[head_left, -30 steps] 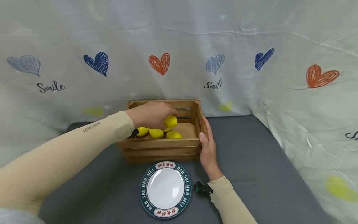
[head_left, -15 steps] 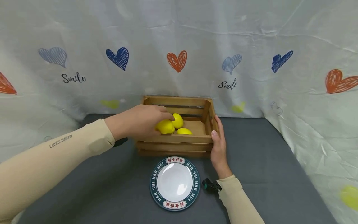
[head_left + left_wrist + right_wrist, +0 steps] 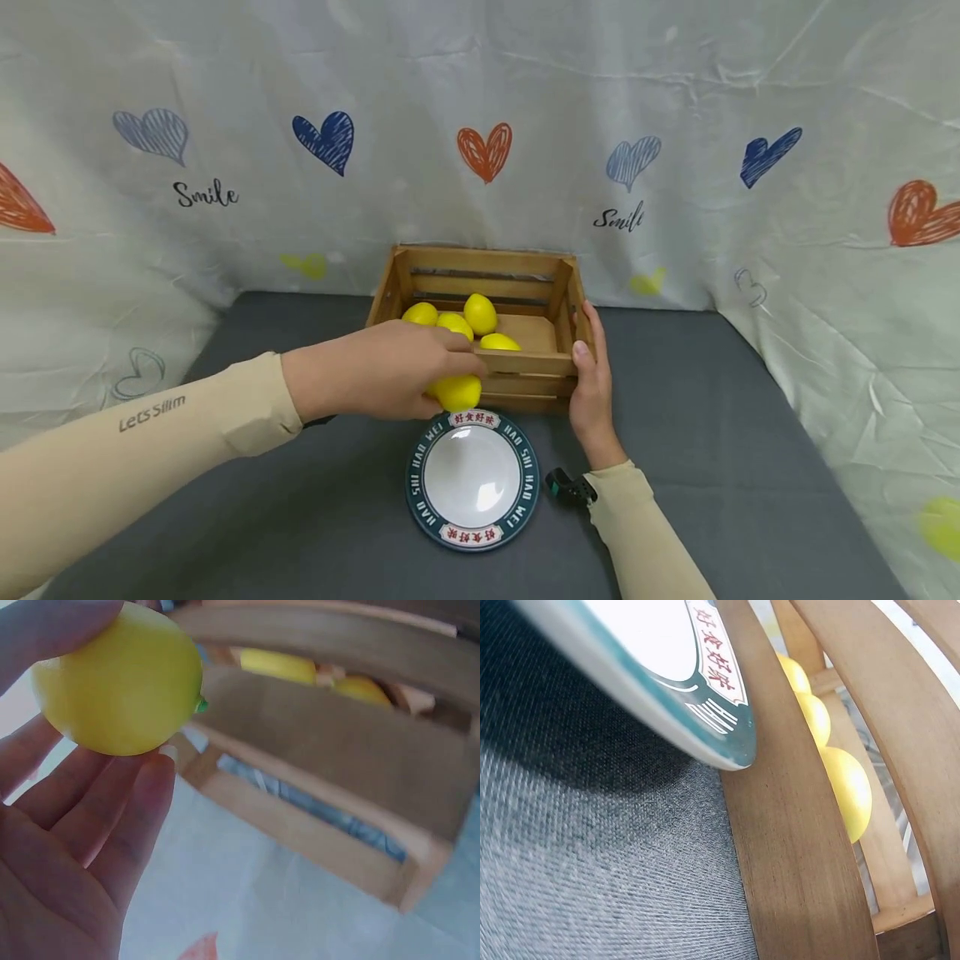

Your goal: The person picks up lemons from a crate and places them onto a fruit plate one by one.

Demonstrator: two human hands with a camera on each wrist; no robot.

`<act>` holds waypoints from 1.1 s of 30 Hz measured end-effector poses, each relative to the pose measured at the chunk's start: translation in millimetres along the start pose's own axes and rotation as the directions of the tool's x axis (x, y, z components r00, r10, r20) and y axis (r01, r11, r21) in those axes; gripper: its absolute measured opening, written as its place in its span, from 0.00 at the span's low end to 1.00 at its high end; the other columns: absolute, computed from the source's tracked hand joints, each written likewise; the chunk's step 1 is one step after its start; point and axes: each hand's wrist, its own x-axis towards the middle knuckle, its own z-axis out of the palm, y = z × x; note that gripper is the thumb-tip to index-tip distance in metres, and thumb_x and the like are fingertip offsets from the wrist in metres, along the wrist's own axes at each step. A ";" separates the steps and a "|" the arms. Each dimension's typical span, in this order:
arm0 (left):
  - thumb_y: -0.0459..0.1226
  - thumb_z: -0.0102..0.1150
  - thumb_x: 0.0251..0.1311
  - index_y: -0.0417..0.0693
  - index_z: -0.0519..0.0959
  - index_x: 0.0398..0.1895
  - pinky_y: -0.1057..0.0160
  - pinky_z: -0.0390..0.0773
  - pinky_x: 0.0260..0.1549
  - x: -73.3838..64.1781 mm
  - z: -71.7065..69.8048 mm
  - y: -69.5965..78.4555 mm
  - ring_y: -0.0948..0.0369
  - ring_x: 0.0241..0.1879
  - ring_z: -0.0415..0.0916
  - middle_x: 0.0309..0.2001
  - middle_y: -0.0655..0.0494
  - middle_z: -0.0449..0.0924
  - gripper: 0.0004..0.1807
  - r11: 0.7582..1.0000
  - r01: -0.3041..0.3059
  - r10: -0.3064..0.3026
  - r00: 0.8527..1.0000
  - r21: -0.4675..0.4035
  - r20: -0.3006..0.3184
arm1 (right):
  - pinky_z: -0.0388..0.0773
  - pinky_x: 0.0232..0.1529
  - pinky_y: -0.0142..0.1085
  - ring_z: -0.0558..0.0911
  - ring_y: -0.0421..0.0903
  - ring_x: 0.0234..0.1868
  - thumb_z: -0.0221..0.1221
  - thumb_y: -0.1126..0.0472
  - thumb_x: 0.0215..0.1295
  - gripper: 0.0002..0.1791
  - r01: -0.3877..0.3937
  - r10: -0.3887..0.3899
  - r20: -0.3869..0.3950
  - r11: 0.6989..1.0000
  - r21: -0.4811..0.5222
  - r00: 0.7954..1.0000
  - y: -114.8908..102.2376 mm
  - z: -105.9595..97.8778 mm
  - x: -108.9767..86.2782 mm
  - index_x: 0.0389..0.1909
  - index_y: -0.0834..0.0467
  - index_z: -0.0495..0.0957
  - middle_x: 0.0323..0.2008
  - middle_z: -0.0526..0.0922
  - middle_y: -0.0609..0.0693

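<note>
In the head view, the left hand (image 3: 386, 367) grasps a lemon (image 3: 459, 393), holding it in front of a wooden crate (image 3: 525, 364) and at the far rim of a plate (image 3: 472, 479); whether lemon and plate touch, I cannot tell. The right hand (image 3: 592, 400) grips the crate's right side, its thumb at the near corner. Four more lemons (image 3: 480, 314) show inside the crate. The plate, white with a dark lettered rim, lies on a grey table (image 3: 712, 450) just in front of the crate. A pale curtain (image 3: 405, 75) printed with hearts hangs behind.

In the left wrist view, thumb and fingers pinch the lemon, its green tip showing; beyond it is the crate, with two lemons partly visible.

In the right wrist view, the plate's rim overlaps a crate slat, and three lemons show between the slats.
</note>
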 end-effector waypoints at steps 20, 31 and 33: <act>0.39 0.79 0.61 0.60 0.83 0.67 0.58 0.87 0.55 34.4 98.6 0.5 0.58 0.53 0.85 0.61 0.56 0.86 0.30 0.997 -0.064 0.055 0.982 0.047 0.178 | 0.45 0.84 0.68 0.57 0.48 0.85 0.44 0.44 0.78 0.36 0.016 -0.016 -0.006 1.000 -0.025 1.000 1.1 -1.3 1.8 0.85 0.30 0.56 0.86 0.55 0.35; 0.38 0.79 0.60 0.61 0.84 0.66 0.60 0.87 0.53 37.9 109.4 1.7 0.61 0.48 0.81 0.57 0.58 0.87 0.30 0.998 -0.052 0.043 0.980 0.044 0.196 | 0.45 0.84 0.68 0.57 0.48 0.85 0.44 0.44 0.78 0.36 0.009 -0.009 -0.003 1.000 -0.029 1.000 1.1 -0.3 0.6 0.85 0.29 0.55 0.86 0.54 0.34; 0.38 0.80 0.59 0.62 0.84 0.66 0.59 0.87 0.53 39.8 109.8 2.4 0.61 0.48 0.82 0.57 0.58 0.87 0.30 0.997 -0.052 0.040 0.979 0.054 0.197 | 0.45 0.84 0.68 0.57 0.49 0.86 0.44 0.44 0.78 0.36 0.007 -0.007 -0.002 0.999 -0.037 1.000 1.1 -1.8 1.2 0.85 0.29 0.55 0.86 0.54 0.34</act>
